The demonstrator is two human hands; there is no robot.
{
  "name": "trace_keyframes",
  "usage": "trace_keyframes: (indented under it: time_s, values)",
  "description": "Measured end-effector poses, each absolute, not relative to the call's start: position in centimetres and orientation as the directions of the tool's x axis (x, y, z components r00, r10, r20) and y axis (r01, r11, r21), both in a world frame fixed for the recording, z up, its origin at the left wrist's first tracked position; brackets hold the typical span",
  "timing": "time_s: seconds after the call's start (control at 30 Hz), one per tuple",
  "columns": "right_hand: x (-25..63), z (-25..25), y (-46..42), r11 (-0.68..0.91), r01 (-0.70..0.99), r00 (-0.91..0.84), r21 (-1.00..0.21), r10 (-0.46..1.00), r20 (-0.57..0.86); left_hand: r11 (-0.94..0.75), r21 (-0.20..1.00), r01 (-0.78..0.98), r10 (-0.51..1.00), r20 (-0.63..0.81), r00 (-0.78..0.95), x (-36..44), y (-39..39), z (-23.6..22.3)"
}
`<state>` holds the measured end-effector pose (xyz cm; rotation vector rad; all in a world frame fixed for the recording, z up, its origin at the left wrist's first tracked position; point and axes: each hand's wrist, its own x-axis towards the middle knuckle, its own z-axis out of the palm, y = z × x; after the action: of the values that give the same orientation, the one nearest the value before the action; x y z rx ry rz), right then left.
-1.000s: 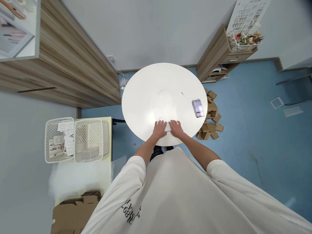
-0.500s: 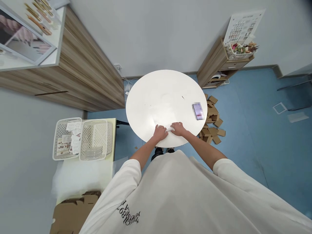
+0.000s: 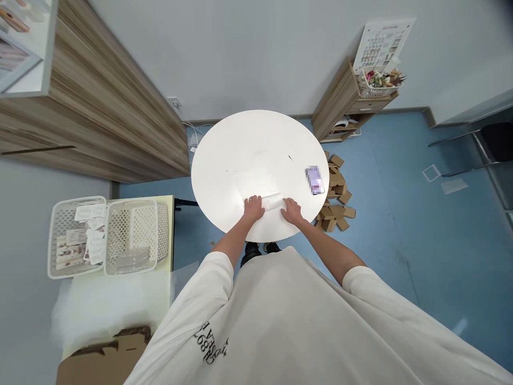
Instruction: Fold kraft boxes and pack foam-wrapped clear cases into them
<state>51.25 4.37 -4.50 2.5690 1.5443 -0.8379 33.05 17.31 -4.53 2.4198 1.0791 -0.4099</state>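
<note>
On the near part of the round white table (image 3: 240, 144), a whitish, slightly see-through rolled sheet (image 3: 272, 201) lies between my two hands. My left hand (image 3: 254, 207) grips its left end, with the fingers curled over it. At the right end, my right hand (image 3: 292, 210) is closed round the edge with bent fingers. What the roll contains, if anything, cannot be made out. Off to the right on the tabletop lies a purple, blurred-out flat item (image 3: 315, 179), apart from my right hand.
Several cardboard boxes (image 3: 335, 187) are heaped on the floor right of the table. At left, two white plastic baskets (image 3: 157, 235) stand on a pale side table, with folded cardboard (image 3: 106, 358) nearer me. A wooden cabinet (image 3: 120, 91) and a small shelf unit (image 3: 332, 101) flank the table.
My hands have moved apart, and more of the rolled sheet shows between them. The whole view has shifted, so the surroundings sit further left.
</note>
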Motion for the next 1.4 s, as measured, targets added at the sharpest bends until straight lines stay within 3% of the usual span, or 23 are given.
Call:
trace_keyframes:
  time_s: [0.27, 0.47, 0.67, 1.0, 1.17, 1.4]
  values:
    - [50.9, -4.9, 5.3, -0.682, 0.661, 0.445, -0.313, 0.692, -0.568, -0.610, 0.291, 0.737, 0.615, -0.413, 0.672, 32.8, 16.6, -5.8]
    - [50.2, -5.8, 7.4, -0.773, 0.551, 0.560, -0.314, 0.621, -0.548, -0.593, 0.322, 0.738, 0.634, -0.378, 0.675, 32.7, 15.9, -6.1]
    - [49.2, -6.8, 8.1, -0.801, 0.526, 0.643, -0.286, 0.594, -0.483, -0.655, 0.389, 0.648, 0.576, -0.299, 0.761, 33.0, 14.7, -5.8]
    - [49.3, -7.4, 8.9, -0.833, 0.454, 0.625, -0.315, 0.550, -0.554, -0.677, 0.331, 0.657, 0.560, -0.347, 0.752, 33.6, 15.3, -6.5]
    - [48.7, -6.9, 8.6, -0.777, 0.357, 0.499, -0.518, 0.628, -0.598, -0.619, 0.412, 0.669, 0.611, -0.282, 0.739, 32.6, 15.6, -6.4]
    - [46.2, -6.0, 8.4, -0.510, 0.605, 0.248, -0.612, 0.851, -0.463, -0.590, 0.481, 0.648, 0.644, -0.203, 0.737, 31.7, 15.5, -6.9]
